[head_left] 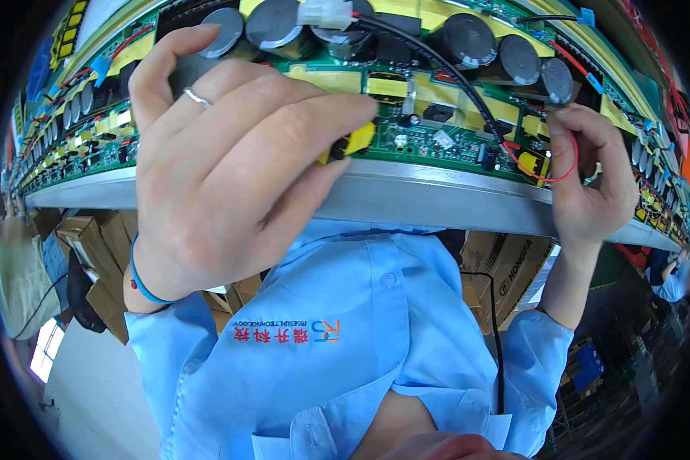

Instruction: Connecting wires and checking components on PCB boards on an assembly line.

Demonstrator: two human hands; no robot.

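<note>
Along the near edge of the green circuit board (425,157), a grey metal rail (437,195) is being overhung by both wrists. Over the board's near edge, a yellow-and-black component (356,142) is being pinched between thumb and forefinger of the left hand (222,169). Toward the board's right end, a thin red wire (576,157) is being gripped by the right hand (598,176), fingers nearly meeting. Across the board's far side, capacitors (468,40) are being crossed by a black cable (475,98).

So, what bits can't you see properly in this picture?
All in the head view:
Red wire: where it ends is hidden by the right hand.
Yellow-and-black component: partly covered by the left hand.
White plug: cut off by the upper edge.
Circuit-board parts at far left: too small.
</note>
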